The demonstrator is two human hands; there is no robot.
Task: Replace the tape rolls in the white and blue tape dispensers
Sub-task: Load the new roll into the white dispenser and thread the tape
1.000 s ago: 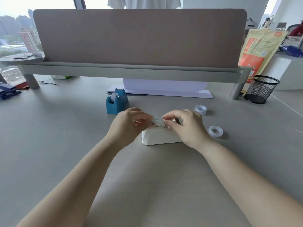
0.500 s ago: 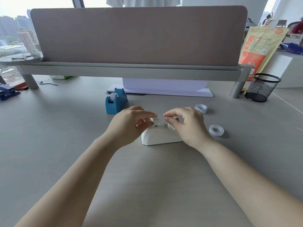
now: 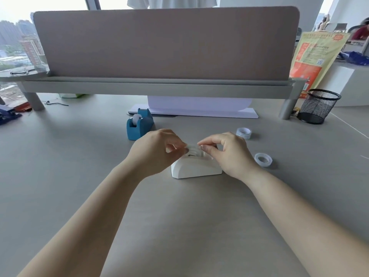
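head view, looking along a grey desk [image 3: 179, 226] towards its far edge. the white tape dispenser [image 3: 196, 169] stands near the middle of the desk, long side towards the viewer, rounded end to the left. directly over its top a clear tape roll [image 3: 194, 150] is held between both hands; its lower part sits at the dispenser's open slot, and whether it rests on the hub cannot be told. the left hand [image 3: 155, 152] comes in from the left, thumb and forefinger curled and pinching the roll's left side. the right hand [image 3: 231, 154] comes in from the right, thumb and forefinger pinching the roll's right side, its heel just beside the dispenser's right end. the blue tape dispenser [image 3: 139, 126] stands behind and to the left of the white one, towards the far edge, apart from both hands, with a white roll [image 3: 136, 118] seated in it. to the right of the right hand lie a small stack of tape rolls [image 3: 243, 133], farther back, and a single clear roll [image 3: 263, 159], flat on the desk and nearer. along the far edge runs a raised shelf [image 3: 155, 87] carrying a taupe divider panel [image 3: 165, 43]; a white sheet [image 3: 199, 108] lies beneath it. a black mesh pen cup [image 3: 317, 106] stands near the far right corner, with a yellow and orange bag [image 3: 317, 60] behind it.
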